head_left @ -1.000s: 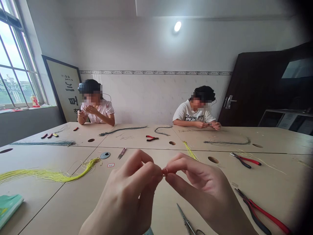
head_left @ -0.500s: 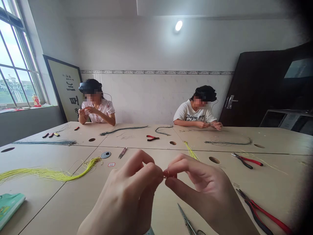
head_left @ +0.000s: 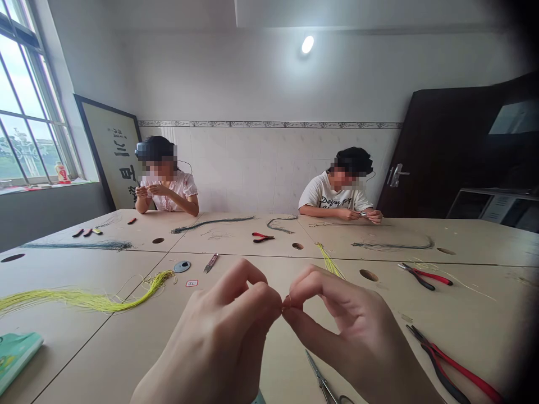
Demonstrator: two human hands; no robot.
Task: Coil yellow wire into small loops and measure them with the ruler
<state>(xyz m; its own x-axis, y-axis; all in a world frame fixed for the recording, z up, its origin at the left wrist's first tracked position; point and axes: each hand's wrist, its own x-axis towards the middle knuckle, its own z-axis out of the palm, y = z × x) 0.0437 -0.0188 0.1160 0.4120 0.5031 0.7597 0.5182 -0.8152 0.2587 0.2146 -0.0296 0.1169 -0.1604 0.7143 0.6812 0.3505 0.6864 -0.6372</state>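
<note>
My left hand [head_left: 219,336] and my right hand [head_left: 349,331] are raised over the beige table [head_left: 105,359], fingertips pinched together and meeting at the middle. Between the fingertips sits a tiny thin ring-like piece [head_left: 287,302], mostly hidden by the fingers; both hands pinch it. Below my right hand a pair of small scissors [head_left: 322,381] lies on the table. Red-handled pliers [head_left: 452,365] lie to the right of it.
A long yellow wire bundle [head_left: 84,298] lies at left, a shorter one [head_left: 330,261] beyond my hands. More red pliers [head_left: 425,276] [head_left: 261,237] and dark wire bundles [head_left: 76,246] sit farther off. Two people sit working at the far side. A green packet [head_left: 17,353] lies at the left edge.
My fingertips have shifted slightly around the tiny piece, and the hands sit a little lower in view. Nothing on the table has moved.
</note>
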